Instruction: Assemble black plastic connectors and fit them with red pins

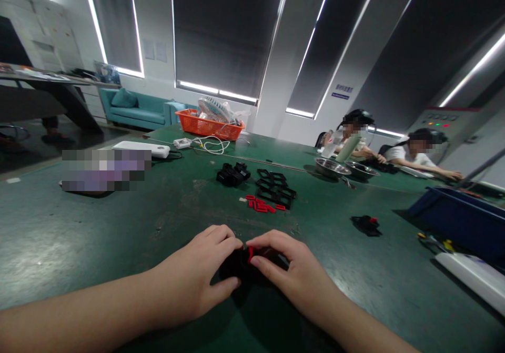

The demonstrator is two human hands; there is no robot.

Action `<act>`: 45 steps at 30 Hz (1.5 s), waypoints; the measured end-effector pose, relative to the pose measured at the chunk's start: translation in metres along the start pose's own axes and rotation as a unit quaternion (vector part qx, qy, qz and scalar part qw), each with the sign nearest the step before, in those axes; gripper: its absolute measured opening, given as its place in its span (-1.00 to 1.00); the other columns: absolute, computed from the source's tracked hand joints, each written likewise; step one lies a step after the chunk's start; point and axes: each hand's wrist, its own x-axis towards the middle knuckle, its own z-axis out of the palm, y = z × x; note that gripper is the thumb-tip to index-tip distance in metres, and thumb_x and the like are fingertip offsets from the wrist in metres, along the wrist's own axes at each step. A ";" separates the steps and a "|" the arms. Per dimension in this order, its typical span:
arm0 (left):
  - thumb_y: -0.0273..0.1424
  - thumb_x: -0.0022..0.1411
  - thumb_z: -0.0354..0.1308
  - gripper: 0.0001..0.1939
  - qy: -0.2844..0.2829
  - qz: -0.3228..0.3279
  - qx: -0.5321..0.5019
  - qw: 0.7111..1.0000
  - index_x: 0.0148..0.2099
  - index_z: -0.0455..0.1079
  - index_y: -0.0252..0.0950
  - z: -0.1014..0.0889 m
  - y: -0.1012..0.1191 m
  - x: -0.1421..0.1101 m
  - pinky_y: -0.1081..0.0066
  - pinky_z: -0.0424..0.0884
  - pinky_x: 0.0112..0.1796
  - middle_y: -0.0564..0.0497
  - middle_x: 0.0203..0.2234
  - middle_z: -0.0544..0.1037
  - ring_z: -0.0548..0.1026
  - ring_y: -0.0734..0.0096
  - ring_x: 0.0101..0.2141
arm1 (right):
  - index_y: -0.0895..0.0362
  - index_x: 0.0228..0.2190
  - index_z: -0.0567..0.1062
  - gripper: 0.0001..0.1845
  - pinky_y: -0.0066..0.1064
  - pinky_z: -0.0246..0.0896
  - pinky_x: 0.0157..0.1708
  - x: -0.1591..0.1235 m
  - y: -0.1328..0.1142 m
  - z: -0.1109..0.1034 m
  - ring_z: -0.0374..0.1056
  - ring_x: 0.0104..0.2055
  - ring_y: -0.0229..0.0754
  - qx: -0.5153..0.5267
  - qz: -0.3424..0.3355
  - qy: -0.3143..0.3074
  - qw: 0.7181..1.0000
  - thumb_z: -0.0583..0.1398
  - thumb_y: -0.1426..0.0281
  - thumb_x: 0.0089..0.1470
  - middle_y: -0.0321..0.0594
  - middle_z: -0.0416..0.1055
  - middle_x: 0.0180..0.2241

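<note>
Low at the centre of the green table (130,253), my left hand (207,263) curls its thumb and fingers round the left side of a black plastic part (231,266). Between the thumb and forefinger of my right hand (286,263) is a small red plastic clip (250,254), which sits against the black part. Shadow and my fingers hide much of the black part. Beyond my hands lies a group of loose red clips (262,205). Flat black frames (276,184) lie just behind them, with a pile of black parts (232,174) to their left.
A black piece with a red clip (366,225) lies to the right, near a blue bin (461,216) and a white case (473,279). Metal bowls (332,168) and an orange basket (209,127) stand farther back. Two people sit at the far right; a white power bank (142,149) lies left.
</note>
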 end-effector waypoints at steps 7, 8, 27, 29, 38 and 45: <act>-0.46 0.18 0.15 -0.71 -0.003 -0.004 0.002 1.000 -0.02 0.35 -0.21 -0.001 0.000 0.000 0.11 0.31 0.03 -0.07 -0.07 0.40 0.33 0.12 -0.02 | 0.08 -0.23 0.57 -0.80 -0.35 0.33 -0.20 0.000 0.001 -0.001 0.44 -0.24 -0.21 -0.003 -0.004 0.000 1.000 0.24 0.52 0.07 -0.25 0.53 -0.26; -0.46 0.18 0.15 -0.71 -0.003 -0.005 0.002 1.000 -0.02 0.36 -0.22 -0.001 0.001 0.000 0.11 0.32 0.02 -0.07 -0.07 0.40 0.33 0.12 -0.02 | 0.08 -0.24 0.57 -0.80 -0.35 0.33 -0.20 0.000 0.001 -0.001 0.44 -0.24 -0.21 -0.004 -0.005 0.000 1.000 0.24 0.52 0.07 -0.25 0.53 -0.26; -0.46 0.19 0.15 -0.70 -0.009 -0.005 0.008 1.000 -0.01 0.35 -0.24 -0.001 0.001 -0.001 0.10 0.31 0.04 -0.08 -0.07 0.39 0.33 0.12 -0.02 | 0.09 -0.24 0.57 -0.79 -0.36 0.33 -0.20 0.000 0.001 -0.001 0.44 -0.24 -0.20 -0.001 -0.006 0.000 1.000 0.24 0.53 0.06 -0.25 0.52 -0.27; -0.46 0.19 0.16 -0.70 -0.010 -0.004 0.008 1.000 -0.01 0.35 -0.23 -0.001 0.001 -0.001 0.10 0.31 0.03 -0.08 -0.08 0.39 0.33 0.12 -0.02 | 0.09 -0.24 0.57 -0.79 -0.35 0.33 -0.20 0.000 0.001 -0.001 0.44 -0.24 -0.20 -0.002 -0.007 0.001 1.000 0.24 0.54 0.06 -0.25 0.52 -0.28; -0.47 0.20 0.14 -0.72 -0.009 -0.003 0.005 1.000 -0.02 0.35 -0.24 -0.002 0.001 0.002 0.10 0.31 0.03 -0.08 -0.08 0.38 0.33 0.12 -0.02 | 0.10 -0.24 0.58 -0.79 -0.36 0.33 -0.21 0.001 -0.001 -0.001 0.43 -0.24 -0.21 0.004 -0.005 0.002 1.000 0.24 0.55 0.06 -0.24 0.52 -0.28; -0.47 0.19 0.15 -0.72 -0.011 -0.006 0.006 1.000 -0.02 0.35 -0.25 0.000 0.001 0.000 0.10 0.31 0.02 -0.07 -0.08 0.38 0.33 0.13 -0.03 | 0.10 -0.24 0.59 -0.78 -0.34 0.31 -0.18 0.000 0.002 -0.001 0.43 -0.22 -0.20 -0.003 -0.009 0.001 1.000 0.25 0.55 0.06 -0.25 0.53 -0.27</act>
